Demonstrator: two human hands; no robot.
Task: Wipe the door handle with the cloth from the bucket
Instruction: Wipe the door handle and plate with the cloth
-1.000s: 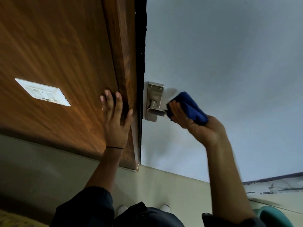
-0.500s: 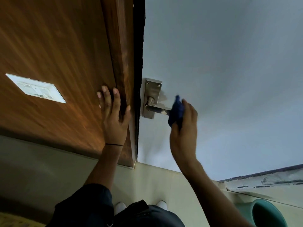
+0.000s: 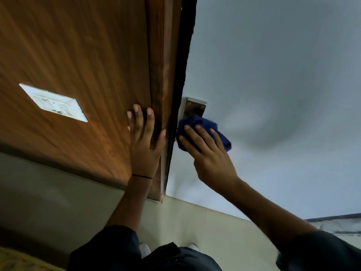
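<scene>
Two hands: both bare, both raised against the surfaces ahead.
Left hand (image 3: 143, 145): flat and unclenched, fingers spread, palm pressed on the brown wood-grain panel (image 3: 78, 65) beside the dark gap at the door's edge; a thin black band circles the wrist.
Right hand (image 3: 210, 155): fingers spread over the dark blue crumpled cloth (image 3: 203, 127), pressing it onto the pale grey door (image 3: 273, 75).
Door handle: only the brushed-metal rectangular backplate (image 3: 194, 108) shows above the cloth; the lever itself is probably under it, hidden.
Wall fitting: white rectangular switch plate (image 3: 53, 102) on the wood panel, well left of the hands.
</scene>
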